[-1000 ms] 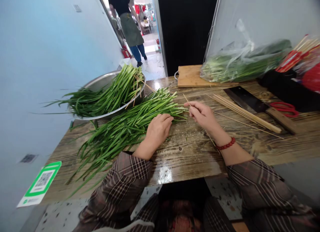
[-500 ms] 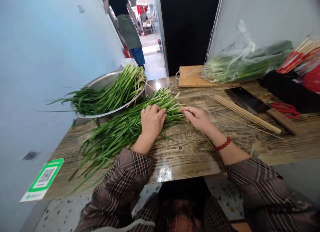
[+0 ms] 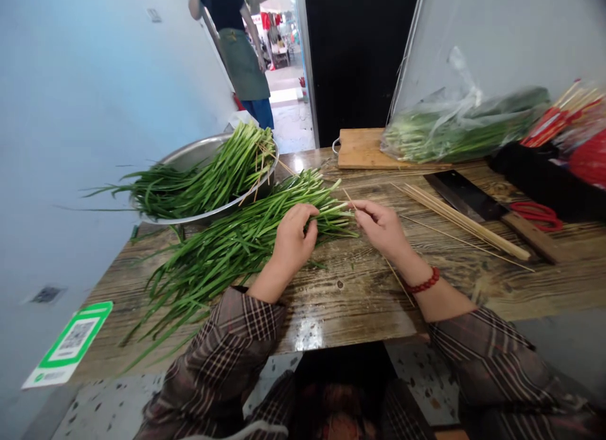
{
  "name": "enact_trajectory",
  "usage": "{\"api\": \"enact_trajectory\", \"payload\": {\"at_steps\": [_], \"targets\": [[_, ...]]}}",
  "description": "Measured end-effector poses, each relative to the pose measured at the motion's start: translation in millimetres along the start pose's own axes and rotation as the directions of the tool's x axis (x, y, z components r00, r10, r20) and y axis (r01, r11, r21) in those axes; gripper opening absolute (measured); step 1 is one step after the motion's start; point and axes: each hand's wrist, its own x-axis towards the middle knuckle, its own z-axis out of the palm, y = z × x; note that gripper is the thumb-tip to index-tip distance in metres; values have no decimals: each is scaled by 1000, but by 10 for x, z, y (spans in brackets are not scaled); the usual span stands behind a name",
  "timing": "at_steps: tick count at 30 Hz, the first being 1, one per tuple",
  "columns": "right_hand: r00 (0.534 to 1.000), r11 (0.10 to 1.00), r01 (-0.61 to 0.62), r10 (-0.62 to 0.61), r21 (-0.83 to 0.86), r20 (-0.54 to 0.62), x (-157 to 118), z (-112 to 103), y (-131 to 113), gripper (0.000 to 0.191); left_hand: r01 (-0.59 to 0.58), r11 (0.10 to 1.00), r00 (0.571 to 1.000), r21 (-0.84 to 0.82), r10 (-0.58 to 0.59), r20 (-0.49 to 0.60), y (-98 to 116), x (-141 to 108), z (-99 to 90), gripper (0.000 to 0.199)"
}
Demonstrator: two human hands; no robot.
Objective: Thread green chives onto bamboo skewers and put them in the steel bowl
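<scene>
Right hand has skewer in grip, tip left free by pale stem ends; left hand over greens, maybe steadying, can't tell grip.

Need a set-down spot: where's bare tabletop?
Free: table front centre, between left forearm and the thin stick at the right wrist; front right, nearer than the skewer bundle and cleaver. Crowded: left, with leafy greens and basin; back right, with bagged greens, black cloth.

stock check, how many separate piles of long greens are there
3: basin greens in the metal basin; loose greens on the table, at the left hand; bagged greens partly on the cutting board. More may be hidden.
</scene>
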Motion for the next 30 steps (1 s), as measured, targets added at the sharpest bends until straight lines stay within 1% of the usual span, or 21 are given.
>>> {"api": "enact_trajectory", "payload": {"at_steps": [2, 5, 8, 11, 17, 21, 24, 28, 30], "targets": [[1000, 999, 0, -2, 48, 24, -39, 13, -49, 38, 112, 992, 994, -62, -111, 10, -4, 8, -5, 17], [993, 998, 42, -47, 52, 106, -98, 46, -86, 43, 266, 944, 964, -194, -265, 33, -12, 20, -31, 18], [977, 995, 101, -96, -20, 189, -139, 89, -87, 44, 332, 892, 942, -307, -332, 54, -13, 23, -60, 22], [966, 988, 124, -100, -87, 238, -155, 132, -82, 42, 343, 870, 938, -354, -337, 81, -4, 13, -71, 22], [968, 983, 107, -68, -152, 242, -158, 161, -70, 43, 377, 841, 925, -388, -361, 117, 25, -21, -57, 16], [966, 982, 104, -61, -158, 253, -160, 167, -45, 42, 387, 835, 922, -392, -363, 136, 38, -26, -39, 10], [962, 985, 104, -65, -138, 263, -173, 182, -47, 42, 378, 841, 925, -387, -360, 123, 51, -22, -44, 11], [946, 986, 132, -94, -105, 311, -200, 212, -48, 43, 338, 883, 941, -327, -330, 82, 66, -28, -76, 13], [945, 983, 137, -92, -124, 312, -204, 230, -29, 43, 317, 897, 947, -307, -315, 60, 61, -36, -88, 13]]}}
